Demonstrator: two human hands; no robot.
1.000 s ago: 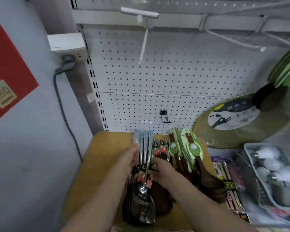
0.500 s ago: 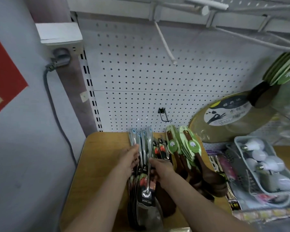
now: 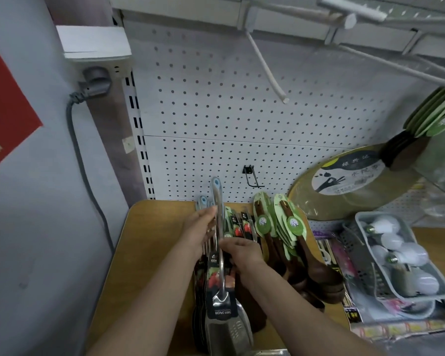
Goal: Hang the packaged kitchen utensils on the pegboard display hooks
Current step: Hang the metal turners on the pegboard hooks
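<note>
A packaged steel spatula (image 3: 220,255) with a blue-tipped handle rises above a pile of like utensils (image 3: 203,278) on the wooden table (image 3: 149,253). My left hand (image 3: 199,227) pinches its handle partway up. My right hand (image 3: 242,253) grips the handle lower down, from the right. Packaged wooden spoons with green cards (image 3: 285,227) lie to the right of the pile. A white hook (image 3: 266,68) sticks out of the pegboard (image 3: 229,111) above, and a small black hook (image 3: 251,176) sits just over the table.
A round bamboo board (image 3: 344,186) leans on the pegboard at right. A grey basket of light bulbs (image 3: 401,255) stands at the table's right. More carded spoons (image 3: 434,116) hang at far right. A grey cable (image 3: 80,155) runs down the left wall.
One spatula has been lifted out of the pile, its blue tip now higher than the others. Both hands have closed on its handle. The camera has tilted down a little.
</note>
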